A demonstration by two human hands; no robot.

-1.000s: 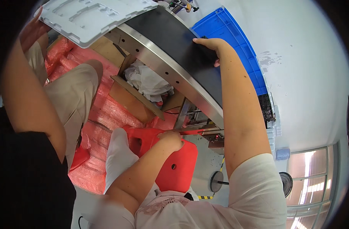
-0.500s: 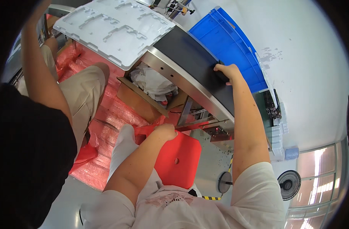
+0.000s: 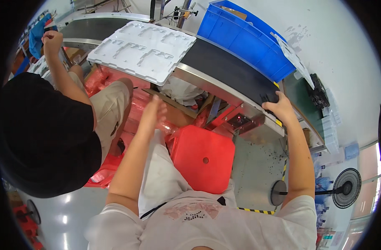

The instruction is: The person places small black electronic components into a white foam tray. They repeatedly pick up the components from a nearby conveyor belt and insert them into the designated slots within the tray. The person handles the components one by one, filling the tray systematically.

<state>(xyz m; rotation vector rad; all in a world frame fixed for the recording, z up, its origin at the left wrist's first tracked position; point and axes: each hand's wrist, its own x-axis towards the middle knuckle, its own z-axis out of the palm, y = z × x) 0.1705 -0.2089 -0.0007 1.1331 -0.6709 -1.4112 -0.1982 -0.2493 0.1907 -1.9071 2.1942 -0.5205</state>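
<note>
My right hand (image 3: pixel 281 109) is at the near right end of the dark conveyor belt (image 3: pixel 232 62). Its thumb and fingers curve around a small black part (image 3: pixel 264 99), hard to make out against the belt. My left hand (image 3: pixel 154 111) hovers with fingers apart and nothing in it, in front of a cardboard box (image 3: pixel 176 113) stuffed with white plastic wrapping (image 3: pixel 182 91). Beneath my arms stands a red stool (image 3: pixel 203 160). A white moulded tray (image 3: pixel 142 50) lies across the belt, to the left of my right hand.
A blue crate (image 3: pixel 244 37) stands behind the belt. At left sits a co-worker in a black shirt (image 3: pixel 53 133), one hand (image 3: pixel 53 39) raised near the line. A control box (image 3: pixel 240 120) is below the belt's end; a fan (image 3: pixel 346 188) stands at right.
My right hand has moved rightward and nearer, to the belt's end. My left hand has lifted off the stool's edge and opened. The view has shifted, and the co-worker's raised hand now shows.
</note>
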